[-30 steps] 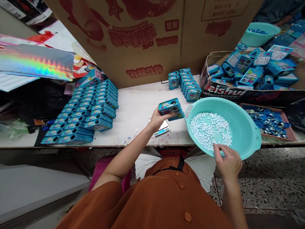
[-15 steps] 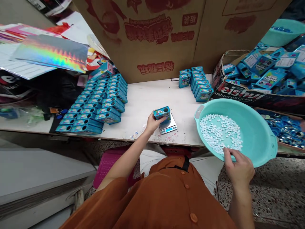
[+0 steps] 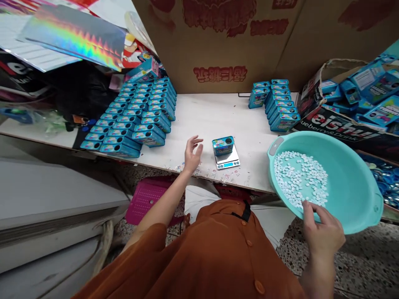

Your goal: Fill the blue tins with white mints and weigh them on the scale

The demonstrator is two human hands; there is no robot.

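Note:
A small blue box (image 3: 223, 145) with a round dark hole in its top stands on a silver digital scale (image 3: 227, 160). Just left of the scale, my left hand (image 3: 192, 154) hovers over the white table with its fingers apart, holding nothing. My right hand (image 3: 322, 226) is at the near rim of a turquoise basin (image 3: 349, 178), thumb and fingertips pinched together; whatever is between them is too small to make out. Many small white tablets (image 3: 296, 174) lie in the left part of the basin.
Rows of blue boxes (image 3: 131, 116) stand at the left, and a smaller group (image 3: 282, 108) at the back right. A large cardboard box (image 3: 224, 50) walls off the back. An open carton (image 3: 339, 120) of blue boxes sits behind the basin. Papers lie at far left.
My left hand has let go of the blue box on the scale and moved away to the left, its fingers opened. The view has shifted; my right hand stays pinched at the basin.

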